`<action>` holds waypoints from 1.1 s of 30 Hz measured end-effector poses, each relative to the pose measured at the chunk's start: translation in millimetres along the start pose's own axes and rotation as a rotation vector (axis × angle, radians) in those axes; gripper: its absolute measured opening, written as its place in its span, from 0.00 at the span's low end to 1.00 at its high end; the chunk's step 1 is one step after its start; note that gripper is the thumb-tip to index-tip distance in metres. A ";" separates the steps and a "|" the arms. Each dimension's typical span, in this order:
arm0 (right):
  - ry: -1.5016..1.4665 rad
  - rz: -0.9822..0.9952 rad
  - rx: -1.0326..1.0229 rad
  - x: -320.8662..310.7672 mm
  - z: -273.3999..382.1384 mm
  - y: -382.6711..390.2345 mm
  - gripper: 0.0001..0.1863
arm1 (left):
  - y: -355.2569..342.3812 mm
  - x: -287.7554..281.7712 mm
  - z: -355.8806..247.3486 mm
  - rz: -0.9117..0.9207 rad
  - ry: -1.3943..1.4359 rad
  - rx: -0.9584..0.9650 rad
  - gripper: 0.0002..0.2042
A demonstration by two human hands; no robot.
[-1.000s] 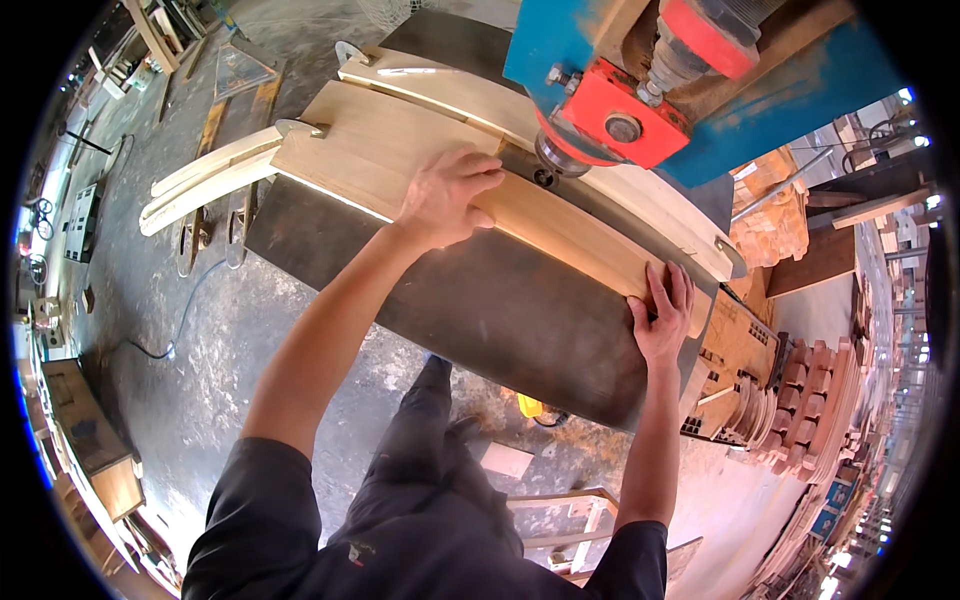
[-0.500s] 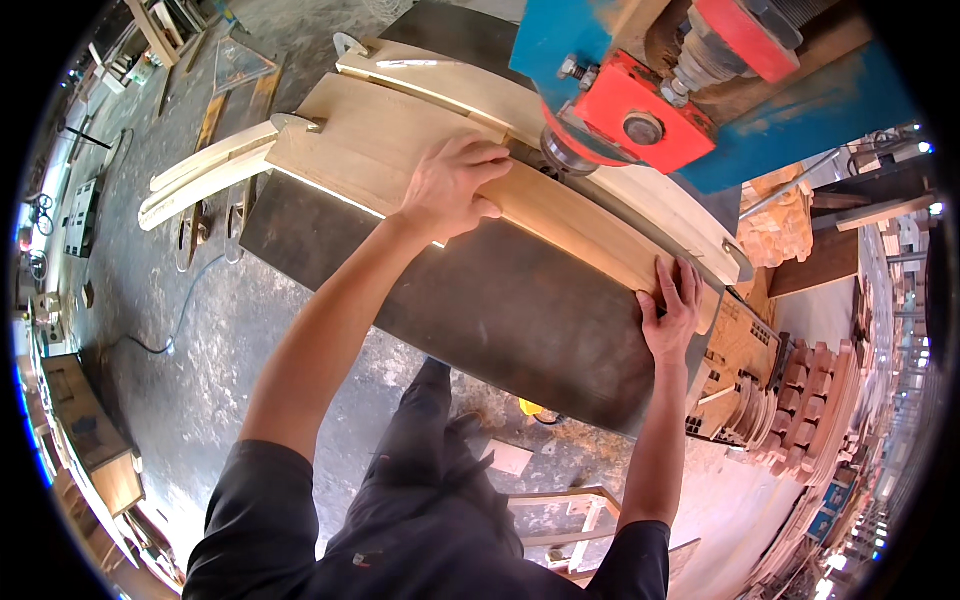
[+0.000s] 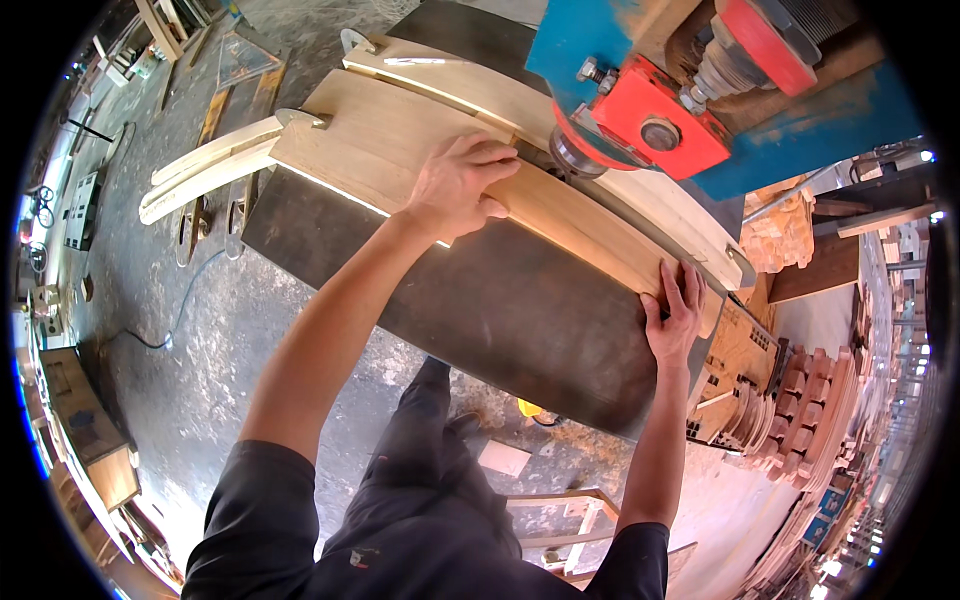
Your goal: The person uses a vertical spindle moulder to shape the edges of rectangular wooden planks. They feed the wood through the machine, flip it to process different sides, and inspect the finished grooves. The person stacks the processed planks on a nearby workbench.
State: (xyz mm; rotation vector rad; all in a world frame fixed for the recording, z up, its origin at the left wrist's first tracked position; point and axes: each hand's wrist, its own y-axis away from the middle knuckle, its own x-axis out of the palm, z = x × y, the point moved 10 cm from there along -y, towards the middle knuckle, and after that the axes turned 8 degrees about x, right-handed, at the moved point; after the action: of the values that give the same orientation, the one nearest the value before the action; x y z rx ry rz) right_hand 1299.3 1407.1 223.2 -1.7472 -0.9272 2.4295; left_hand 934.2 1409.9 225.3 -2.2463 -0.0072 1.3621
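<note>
My left hand (image 3: 460,185) lies with bent fingers gripping the top of a pale wooden board (image 3: 360,140) and the narrower wooden strip (image 3: 580,225) along it. Near the strip's right end, my right hand (image 3: 672,305) grips it, thumb on the near edge and fingers over the top. A long pale rail with metal end plates (image 3: 460,85) runs behind them. Just above the wood is a blue and red machine head (image 3: 670,130) with a round metal cutter (image 3: 573,155). The wood rests on a dark metal table (image 3: 510,310).
Curved wooden pieces (image 3: 205,175) stick out at the left. Stacked wooden parts (image 3: 805,410) and an offcut pile (image 3: 785,220) stand at the right. A cable (image 3: 185,305) lies on the concrete floor. A wooden frame (image 3: 575,510) and a yellow object (image 3: 530,408) are low near my legs.
Both hands have shifted slightly to the right, the right one along with the strip's end. The view has moved a little, so the machine head appears farther right.
</note>
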 end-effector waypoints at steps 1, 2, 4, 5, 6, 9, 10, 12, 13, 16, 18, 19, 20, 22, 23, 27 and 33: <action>-0.001 -0.003 -0.001 0.0 -0.3 -0.2 0.29 | -0.2 -0.3 -0.1 -0.002 0.002 0.003 0.31; -0.002 -0.005 -0.002 0.0 -0.6 -0.5 0.29 | -0.5 -0.4 -0.3 -0.003 0.005 0.007 0.31; -0.014 -0.001 0.013 1.2 -3.4 -0.4 0.29 | -1.1 -0.1 -0.7 -0.005 -0.002 0.007 0.31; -0.019 0.000 0.022 1.6 -5.0 -0.1 0.29 | -1.5 0.1 -0.9 -0.005 -0.005 0.008 0.31; -0.033 0.001 0.028 1.2 -4.7 -0.9 0.29 | -2.5 -1.0 -1.1 -0.006 -0.007 0.014 0.31; -0.052 -0.001 0.037 1.6 -4.8 -3.8 0.29 | -4.5 -3.0 0.0 -0.005 -0.010 0.019 0.31; -0.045 -0.004 0.032 1.9 -5.0 -4.2 0.29 | -4.1 -1.9 0.3 -0.002 -0.008 0.010 0.31; -0.022 -0.007 0.018 2.1 -4.6 -4.5 0.29 | -5.0 -1.4 0.8 0.000 -0.008 0.004 0.31; -0.006 -0.008 0.010 2.0 -4.3 -4.7 0.29 | -6.7 -1.7 0.9 -0.001 -0.009 0.008 0.31; -0.012 -0.008 0.011 2.4 -5.5 -6.4 0.29 | -7.9 -0.9 1.0 -0.011 -0.011 0.012 0.31; -0.027 -0.010 0.013 3.1 -6.6 -7.1 0.30 | -7.4 -0.3 1.9 -0.016 -0.011 0.011 0.32; -0.032 -0.011 0.010 3.6 -7.0 -7.1 0.30 | -7.2 0.0 2.6 -0.016 -0.012 0.009 0.32; -0.036 -0.013 0.007 4.1 -7.1 -7.1 0.30 | -7.0 0.1 3.5 -0.017 -0.013 0.007 0.32; -0.027 -0.013 0.013 4.2 -7.1 -7.9 0.30 | -8.1 0.7 4.0 -0.023 -0.012 0.016 0.32; -0.022 -0.013 0.015 4.3 -6.7 -8.3 0.30 | -8.3 0.9 4.0 -0.026 -0.013 0.020 0.32; -0.022 -0.004 0.023 6.1 -10.3 -7.5 0.31 | -8.6 0.6 3.2 -0.026 -0.018 0.020 0.31; -0.032 0.002 0.037 8.1 -13.2 -8.0 0.31 | -9.8 -0.1 4.7 -0.005 -0.037 -0.023 0.31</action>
State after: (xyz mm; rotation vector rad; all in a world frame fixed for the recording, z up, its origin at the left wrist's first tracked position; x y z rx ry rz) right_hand 1305.0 1422.4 217.2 -1.7030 -0.8774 2.4662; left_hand 932.7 1420.3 227.8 -2.2384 -0.0422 1.4075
